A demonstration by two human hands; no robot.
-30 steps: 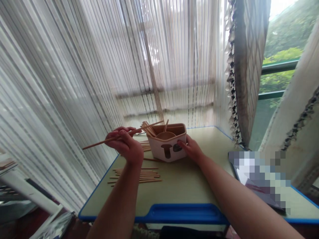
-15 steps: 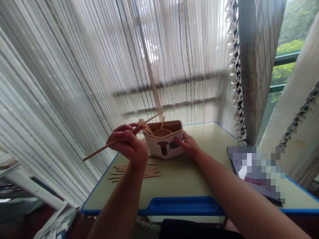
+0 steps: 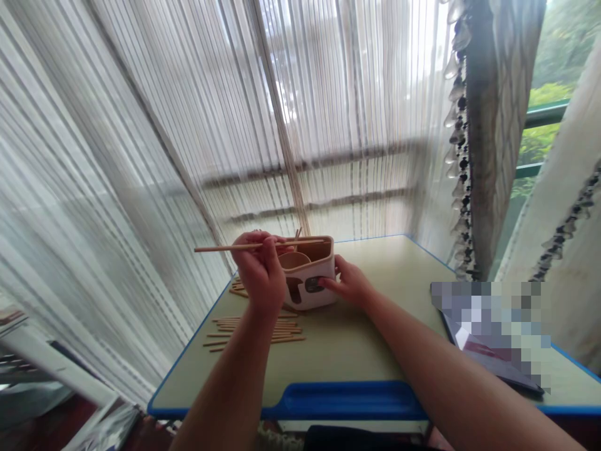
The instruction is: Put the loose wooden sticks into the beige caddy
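My left hand pinches one wooden chopstick, which lies nearly level across the top of a utensil holder. The holder is white outside with a tan inside and dark cut-outs in its front. My right hand grips its right side, thumb on the front and fingers behind. Inside the holder is a round wooden ladle bowl; the far left of the opening is hidden by my left hand. Several loose chopsticks lie on the table below my left wrist, others left of the holder.
The pale table has a blue rim and a blue pen tray at its front edge. A dark flat device, partly blurred out, lies at the right. String curtains hang behind the table.
My left hand has moved right and turned, bringing the chopstick from a steep slant to nearly level over the holder's opening. The holder has shifted slightly left, still in my right hand.
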